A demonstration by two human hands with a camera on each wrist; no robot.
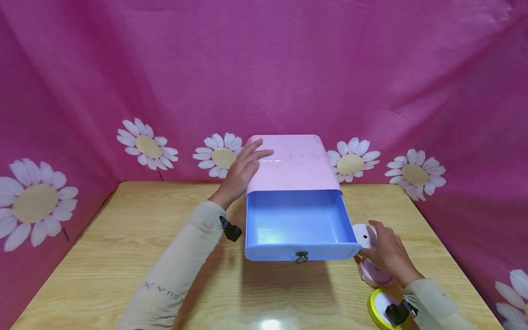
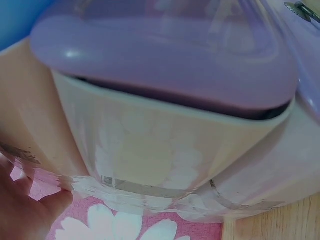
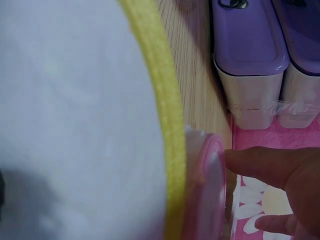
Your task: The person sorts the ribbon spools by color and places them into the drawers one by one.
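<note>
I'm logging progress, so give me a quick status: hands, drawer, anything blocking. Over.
Left hand resting on pink cabinet. Right hand at white spool, grip unclear. Top blue drawer pulled open. Nothing seen blocking it.

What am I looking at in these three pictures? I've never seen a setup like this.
No machine here: a person is working barehanded. The wide picture comes from a head-worn camera; the others come from small cameras on each wrist. On the wooden table stands a pink box with its blue drawer pulled out. The left hand rests on the box, fingers outstretched. The right hand is at a white roll; whether it grips it, I cannot tell. A pink roll and a yellow roll lie nearby.
</note>
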